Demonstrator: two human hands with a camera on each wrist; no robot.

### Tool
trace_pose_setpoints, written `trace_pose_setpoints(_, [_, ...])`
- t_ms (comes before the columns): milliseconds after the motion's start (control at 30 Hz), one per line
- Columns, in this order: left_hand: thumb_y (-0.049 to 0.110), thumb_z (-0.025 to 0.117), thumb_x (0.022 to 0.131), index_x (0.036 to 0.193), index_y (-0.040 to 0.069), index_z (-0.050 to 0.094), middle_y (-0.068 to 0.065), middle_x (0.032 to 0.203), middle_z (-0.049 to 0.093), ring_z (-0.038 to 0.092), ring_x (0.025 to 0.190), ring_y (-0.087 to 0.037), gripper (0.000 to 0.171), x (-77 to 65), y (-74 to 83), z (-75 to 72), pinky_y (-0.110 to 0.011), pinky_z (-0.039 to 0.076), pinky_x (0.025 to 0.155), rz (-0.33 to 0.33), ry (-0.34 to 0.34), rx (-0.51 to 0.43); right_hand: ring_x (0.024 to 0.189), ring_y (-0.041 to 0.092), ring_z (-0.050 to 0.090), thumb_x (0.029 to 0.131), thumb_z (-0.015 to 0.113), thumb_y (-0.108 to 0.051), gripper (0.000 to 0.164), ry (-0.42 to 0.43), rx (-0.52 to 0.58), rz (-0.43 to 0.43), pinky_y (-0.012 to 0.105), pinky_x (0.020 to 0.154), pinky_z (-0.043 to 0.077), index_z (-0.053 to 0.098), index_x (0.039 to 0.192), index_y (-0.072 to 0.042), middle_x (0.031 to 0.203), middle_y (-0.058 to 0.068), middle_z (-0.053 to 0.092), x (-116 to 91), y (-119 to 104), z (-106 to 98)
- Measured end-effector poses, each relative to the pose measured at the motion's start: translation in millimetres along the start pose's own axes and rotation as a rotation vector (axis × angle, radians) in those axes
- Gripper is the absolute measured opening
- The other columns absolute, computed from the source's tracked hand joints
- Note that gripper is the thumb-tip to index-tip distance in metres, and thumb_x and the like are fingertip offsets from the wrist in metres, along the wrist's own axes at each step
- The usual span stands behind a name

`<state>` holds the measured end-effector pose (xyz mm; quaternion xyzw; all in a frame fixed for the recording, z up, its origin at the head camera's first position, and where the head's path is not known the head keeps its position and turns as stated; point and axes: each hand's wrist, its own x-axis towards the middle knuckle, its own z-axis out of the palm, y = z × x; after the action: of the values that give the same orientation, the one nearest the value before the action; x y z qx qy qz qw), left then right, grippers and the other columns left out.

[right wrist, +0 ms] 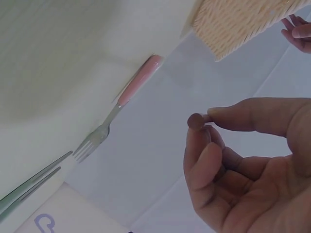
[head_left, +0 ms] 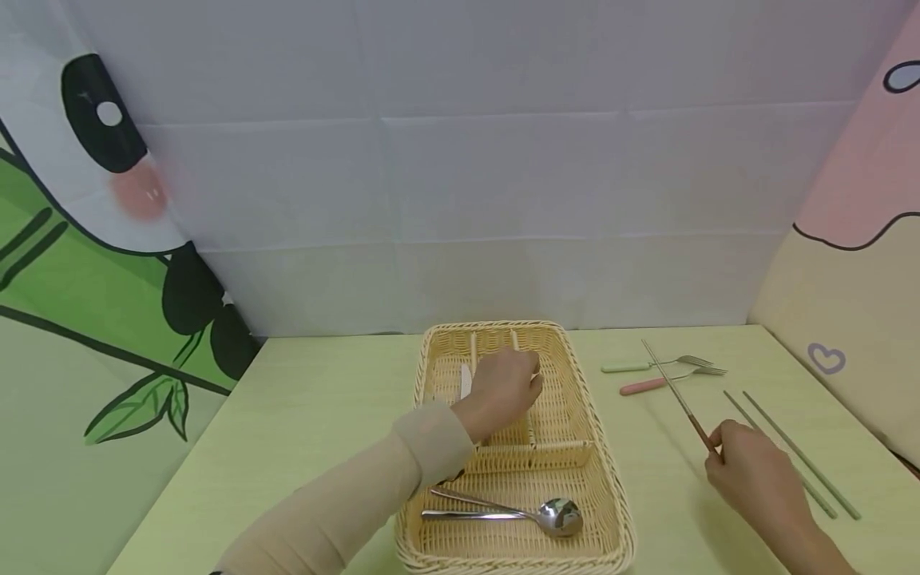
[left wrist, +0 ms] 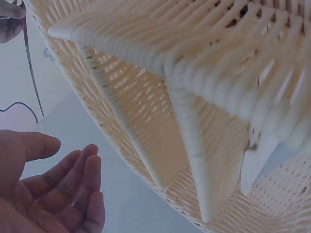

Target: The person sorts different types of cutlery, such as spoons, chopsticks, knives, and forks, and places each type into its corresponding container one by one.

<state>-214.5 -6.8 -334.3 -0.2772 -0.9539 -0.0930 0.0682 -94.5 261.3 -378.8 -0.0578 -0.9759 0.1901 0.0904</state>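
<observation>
My right hand [head_left: 758,471] pinches a chopstick [head_left: 676,391] with a brown handle and silvery shaft, its thin end pointing away from me. In the right wrist view, thumb and fingertips hold the chopstick's round brown end [right wrist: 196,121]. Over the back compartments of a wicker basket [head_left: 624,519] is my left hand [head_left: 503,387]. The left wrist view shows that hand with loosely bent fingers [left wrist: 65,189] and nothing between them. A knife [head_left: 465,381] with a pale blade stands out beside it in the left compartment; its lower part is hidden by the hand.
Two spoons [head_left: 559,517] lie crossed in the basket's front compartment. Right of the basket lie a green-handled fork [head_left: 625,368] and a pink-handled fork [head_left: 643,386]. Two green chopsticks [head_left: 805,457] lie beyond my right hand. A hanging cloth [head_left: 503,184] closes off the table's back.
</observation>
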Motion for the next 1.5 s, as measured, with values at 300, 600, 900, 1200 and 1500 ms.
trace_pose_setpoints(300, [0.027,0.052,0.093,0.094,0.011,0.064,0.004,0.069,0.063,0.046,0.049,-0.004,0.020,-0.3,9.1,7.9,-0.018,0.037,0.046,0.061,0.040,-0.088,0.050,0.013,0.045,0.079,0.051,-0.002,0.015,0.005,0.040,-0.015,0.029,0.043,0.035,0.057,0.090,0.005,0.070,0.004,0.057,-5,-27,5])
trace_pose_setpoints(600, [0.028,0.049,0.094,0.102,0.010,0.062,0.005,0.070,0.062,0.049,0.051,-0.002,0.023,-3.3,16.3,14.0,-0.018,0.042,0.053,0.081,0.008,-0.142,0.051,0.012,0.046,0.079,0.053,-0.001,0.014,-0.005,0.051,-0.036,0.028,0.044,0.035,0.058,0.090,0.004,0.071,0.004,0.057,-6,-50,10])
trace_pose_setpoints(900, [0.034,0.045,0.096,0.096,0.011,0.062,0.007,0.060,0.055,0.045,0.047,-0.002,0.029,-0.8,24.9,23.0,-0.016,0.037,0.048,0.113,0.010,-0.187,0.053,0.011,0.045,0.078,0.056,-0.001,0.012,0.025,0.062,-0.067,0.027,0.046,0.035,0.059,0.089,0.001,0.071,0.001,0.055,-10,-66,15])
trace_pose_setpoints(1200, [0.035,0.040,0.097,0.109,0.006,0.058,0.005,0.052,0.047,0.038,0.040,-0.005,0.036,2.1,29.2,25.8,-0.018,0.034,0.041,0.057,-0.016,-0.286,0.053,0.010,0.044,0.077,0.057,0.000,0.010,0.038,0.066,-0.091,0.025,0.046,0.034,0.059,0.087,0.001,0.070,0.001,0.053,-10,-80,17])
trace_pose_setpoints(1500, [0.036,0.038,0.098,0.105,0.008,0.057,0.004,0.047,0.041,0.031,0.034,-0.005,0.034,2.9,30.9,24.5,-0.017,0.025,0.034,0.026,-0.009,-0.401,0.052,0.010,0.043,0.078,0.057,-0.001,0.009,0.029,0.066,-0.092,0.024,0.045,0.034,0.058,0.087,0.001,0.068,0.001,0.052,-10,-85,19])
